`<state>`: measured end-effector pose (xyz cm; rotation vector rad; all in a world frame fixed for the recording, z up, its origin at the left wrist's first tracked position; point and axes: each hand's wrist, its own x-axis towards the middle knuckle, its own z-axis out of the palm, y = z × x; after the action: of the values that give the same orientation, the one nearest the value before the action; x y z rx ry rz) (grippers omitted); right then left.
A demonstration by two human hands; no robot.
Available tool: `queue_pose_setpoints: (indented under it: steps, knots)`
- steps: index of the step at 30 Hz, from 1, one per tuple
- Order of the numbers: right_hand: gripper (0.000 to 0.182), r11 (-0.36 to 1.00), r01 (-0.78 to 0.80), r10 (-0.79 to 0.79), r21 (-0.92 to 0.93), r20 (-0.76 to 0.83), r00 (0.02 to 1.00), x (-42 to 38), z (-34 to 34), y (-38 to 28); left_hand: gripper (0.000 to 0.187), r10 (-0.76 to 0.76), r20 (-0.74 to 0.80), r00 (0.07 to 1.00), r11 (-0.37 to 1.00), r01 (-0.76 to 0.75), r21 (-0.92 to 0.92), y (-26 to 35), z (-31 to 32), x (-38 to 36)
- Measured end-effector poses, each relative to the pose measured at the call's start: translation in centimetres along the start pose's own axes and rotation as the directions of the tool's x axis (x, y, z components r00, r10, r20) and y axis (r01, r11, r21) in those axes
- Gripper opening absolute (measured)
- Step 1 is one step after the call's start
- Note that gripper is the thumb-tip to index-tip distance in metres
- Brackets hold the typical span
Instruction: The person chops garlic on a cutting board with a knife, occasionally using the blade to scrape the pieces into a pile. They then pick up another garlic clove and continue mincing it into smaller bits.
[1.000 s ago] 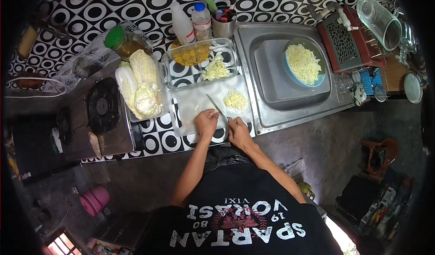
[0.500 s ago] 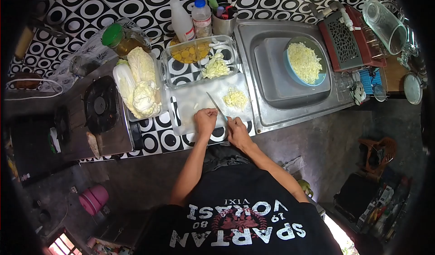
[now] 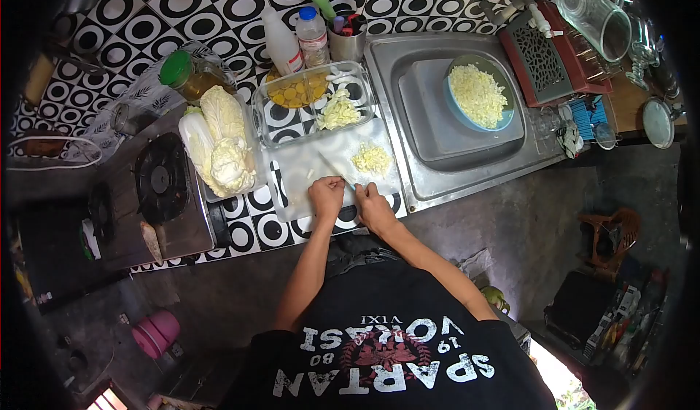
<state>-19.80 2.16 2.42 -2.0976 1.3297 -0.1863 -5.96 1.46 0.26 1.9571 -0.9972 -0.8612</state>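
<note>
Gripping the handle of a knife (image 3: 335, 168), the right hand (image 3: 372, 207) is closed, its fingers wrapped round and pressed together at the near right part of a translucent cutting board (image 3: 288, 184). The blade points away to the far left, passing close beside the left hand (image 3: 327, 194). That left hand is curled over the board, fingers bent in and bunched rather than spread; how tightly they close, and whether they pinch a piece, I cannot tell, since the fingertips are hidden from above. Just beyond it, to the far left, a small pale piece (image 3: 310, 174) lies on the board.

To the right of the blade, a loose pile of chopped pale-yellow bits (image 3: 372, 159) sits on the board, apart from both hands. On the far side stands a clear glass dish (image 3: 264, 134) with larger pale-green cut pieces (image 3: 338, 111) in its right part. Left of the board, whole cabbages (image 3: 219, 140) fill a clear container. Well to the right, over the steel sink (image 3: 405, 180), a blue bowl (image 3: 467, 120) holds a heap of shredded pale leaves (image 3: 478, 95).
</note>
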Motion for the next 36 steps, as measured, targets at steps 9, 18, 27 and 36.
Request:
queue_pose_setpoints:
  steps: [9,18,27,36]
  knots:
    - [0.054,0.996,0.004,0.0,0.094,-0.038,0.999,-0.2,0.1,0.4,0.013,0.059,-0.027,0.998,0.998,-0.059,0.021,-0.7,0.0,-0.7]
    - [0.039,0.982,0.02,0.001,0.187,-0.111,0.994,-0.6,-0.2,0.6,0.011,0.073,-0.015,0.997,0.997,-0.073,-0.006,0.7,-0.5,-0.5]
    - [0.05,0.993,0.018,-0.01,0.113,-0.069,0.998,-0.5,0.0,0.9,0.011,0.079,-0.026,0.997,0.997,-0.079,-0.015,0.8,-0.4,-0.5]
    - [0.057,0.996,0.017,-0.013,0.09,-0.04,0.999,-0.1,0.5,0.5,0.012,0.031,-0.031,0.999,0.999,-0.031,0.007,-0.4,0.1,-0.3]
